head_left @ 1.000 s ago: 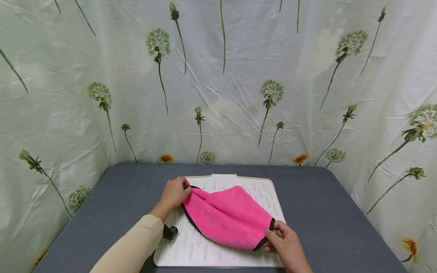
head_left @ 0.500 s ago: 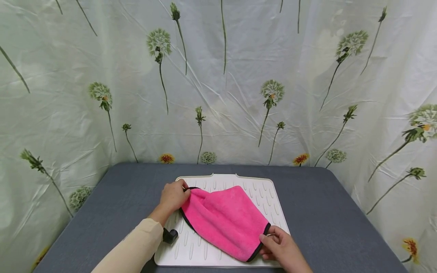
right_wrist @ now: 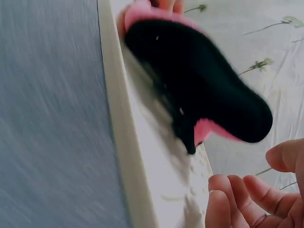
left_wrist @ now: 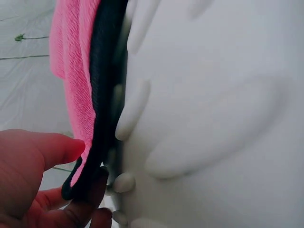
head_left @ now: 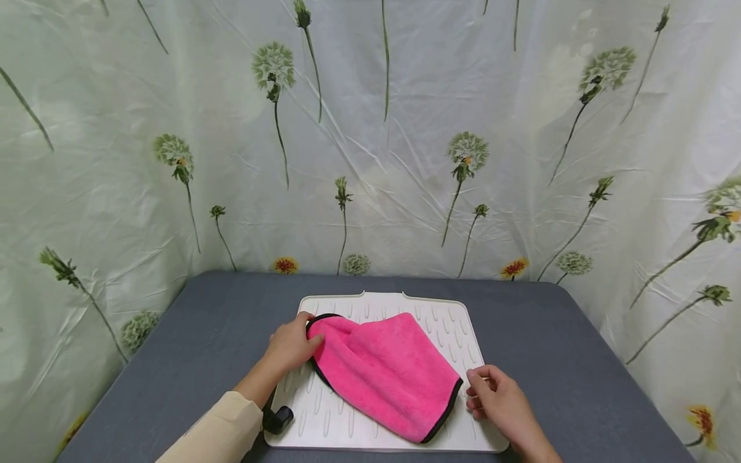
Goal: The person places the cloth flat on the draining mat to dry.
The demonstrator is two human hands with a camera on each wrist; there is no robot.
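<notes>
A bright pink plush cloth (head_left: 388,373) with black edging lies rumpled and partly folded over a white ribbed mat (head_left: 324,411). At its upper left end my left hand (head_left: 289,344) pinches the edge. The left wrist view shows the thumb on the pink face of the cloth (left_wrist: 78,85) and the fingers beneath the black border. Just off the cloth's lower right end, my right hand (head_left: 500,399) holds nothing, its fingers loosely bent. In the right wrist view a gap separates the right hand (right_wrist: 256,199) from the black edge of the cloth (right_wrist: 204,71).
The mat lies on a grey-blue table (head_left: 550,360). Behind the table hangs a pale curtain (head_left: 393,161) printed with dandelions. A black device (head_left: 278,419) on the left wrist overlaps the mat's lower left corner.
My right hand has let go of the cloth's lower right end and moved right, away from it. That end has dropped lower. My left hand still pinches the upper left, slightly lower than before.
</notes>
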